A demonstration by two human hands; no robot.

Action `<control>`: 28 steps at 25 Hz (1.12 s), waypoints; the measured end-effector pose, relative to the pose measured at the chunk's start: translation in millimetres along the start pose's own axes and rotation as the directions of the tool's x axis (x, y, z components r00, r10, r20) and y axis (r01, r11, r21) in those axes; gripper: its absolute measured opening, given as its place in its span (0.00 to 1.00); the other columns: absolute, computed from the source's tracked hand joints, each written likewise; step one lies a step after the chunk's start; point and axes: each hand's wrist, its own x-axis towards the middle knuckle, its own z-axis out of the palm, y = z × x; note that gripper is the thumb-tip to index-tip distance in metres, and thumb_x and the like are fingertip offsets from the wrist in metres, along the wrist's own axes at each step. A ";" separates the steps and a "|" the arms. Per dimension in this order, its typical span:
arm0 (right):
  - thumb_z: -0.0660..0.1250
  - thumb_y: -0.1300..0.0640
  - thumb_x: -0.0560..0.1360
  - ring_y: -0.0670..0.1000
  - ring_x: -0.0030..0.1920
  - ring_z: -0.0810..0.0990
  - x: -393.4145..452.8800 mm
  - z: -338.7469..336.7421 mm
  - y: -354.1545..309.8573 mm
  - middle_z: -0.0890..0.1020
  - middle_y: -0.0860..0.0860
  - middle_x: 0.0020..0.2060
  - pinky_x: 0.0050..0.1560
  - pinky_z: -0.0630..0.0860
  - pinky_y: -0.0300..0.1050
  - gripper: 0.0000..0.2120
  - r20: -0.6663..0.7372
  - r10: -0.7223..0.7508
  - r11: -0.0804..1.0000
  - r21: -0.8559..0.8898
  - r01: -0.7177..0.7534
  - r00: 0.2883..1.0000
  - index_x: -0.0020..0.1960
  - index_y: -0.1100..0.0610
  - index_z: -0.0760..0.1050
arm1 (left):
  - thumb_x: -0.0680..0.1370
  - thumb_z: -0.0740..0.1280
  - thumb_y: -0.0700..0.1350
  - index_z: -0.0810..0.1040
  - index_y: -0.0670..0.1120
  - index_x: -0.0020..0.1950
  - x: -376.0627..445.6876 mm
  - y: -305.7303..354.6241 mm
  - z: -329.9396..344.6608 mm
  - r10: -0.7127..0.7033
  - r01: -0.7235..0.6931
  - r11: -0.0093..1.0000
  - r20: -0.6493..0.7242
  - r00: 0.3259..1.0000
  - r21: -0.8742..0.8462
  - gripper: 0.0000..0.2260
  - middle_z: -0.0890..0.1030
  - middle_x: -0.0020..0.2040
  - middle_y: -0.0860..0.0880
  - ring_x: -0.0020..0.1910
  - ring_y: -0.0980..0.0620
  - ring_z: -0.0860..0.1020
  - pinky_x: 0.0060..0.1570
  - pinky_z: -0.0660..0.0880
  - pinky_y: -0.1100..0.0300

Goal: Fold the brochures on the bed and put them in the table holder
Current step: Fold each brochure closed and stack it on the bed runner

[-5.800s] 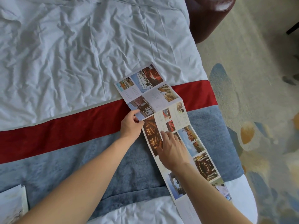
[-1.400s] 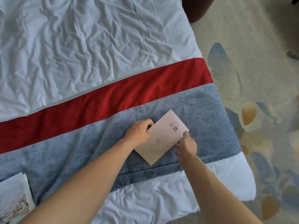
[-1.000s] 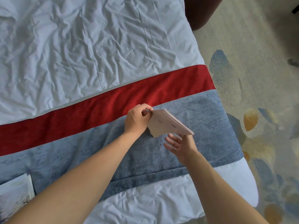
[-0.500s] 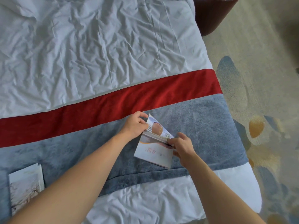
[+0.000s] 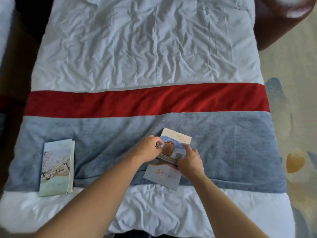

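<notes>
Brochure [image 5: 169,158], folded, is lying on the blue band [image 5: 231,143] of the bed runner, right of centre, its near corner reaching over onto the white sheet [image 5: 154,206]. Left hand [image 5: 148,149] is curling its fingers round the left edge, pinching the stacked panels there, thumb side tucked against the paper. Right hand [image 5: 189,161] is gripping the right side, forefinger stretching up along the edge, the other fingers bending down onto the cover. The top panel, showing a brown jar picture, is sitting slightly raised between the two hands, while the pale panel with red lettering is lying flat below it toward the person. Both forearms are reaching in from the bottom of the view, bare.

Well apart to the left, a second brochure [image 5: 56,166] is resting folded on the same blue band, blossom picture facing up, its near end over the white sheet. Beyond the blue band a red band [image 5: 137,102] is running across the bed, and past that the crumpled white duvet [image 5: 145,45]. A patterned carpet [image 5: 295,134] is showing on the right, with a dark red chair [image 5: 281,23] at the top corner.
</notes>
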 end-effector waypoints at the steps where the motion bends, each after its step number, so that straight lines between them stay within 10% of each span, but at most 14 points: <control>1: 0.66 0.53 0.76 0.61 0.55 0.79 -3.5 7.8 -1.2 0.72 0.57 0.60 0.53 0.76 0.52 0.30 0.008 -0.030 0.998 -0.051 0.030 1.000 0.76 0.50 0.63 | 0.78 0.67 0.45 0.80 0.52 0.58 -4.6 -7.1 2.0 0.004 -0.004 1.000 -0.001 1.000 -0.010 0.09 0.77 0.57 0.51 0.54 0.50 0.77 0.55 0.76 0.51; 15: 0.69 0.56 0.76 0.60 0.47 0.80 -40.4 123.8 -122.8 0.67 0.55 0.61 0.43 0.78 0.52 0.37 -0.045 -0.242 0.917 -0.336 0.214 0.969 0.79 0.49 0.54 | 0.79 0.66 0.47 0.78 0.50 0.62 -72.4 -156.3 -57.2 0.004 -0.033 0.988 -0.184 0.983 -0.154 0.12 0.74 0.61 0.50 0.52 0.48 0.78 0.52 0.79 0.49; 28: 0.66 0.61 0.76 0.62 0.51 0.80 -74.8 318.7 -277.0 0.66 0.56 0.63 0.48 0.79 0.57 0.36 0.199 -0.379 0.791 -0.438 0.428 0.904 0.79 0.49 0.54 | 0.77 0.68 0.43 0.80 0.47 0.59 -183.8 -388.3 -116.8 -0.229 0.123 0.944 -0.342 0.911 -0.305 0.11 0.77 0.63 0.48 0.58 0.46 0.78 0.55 0.76 0.50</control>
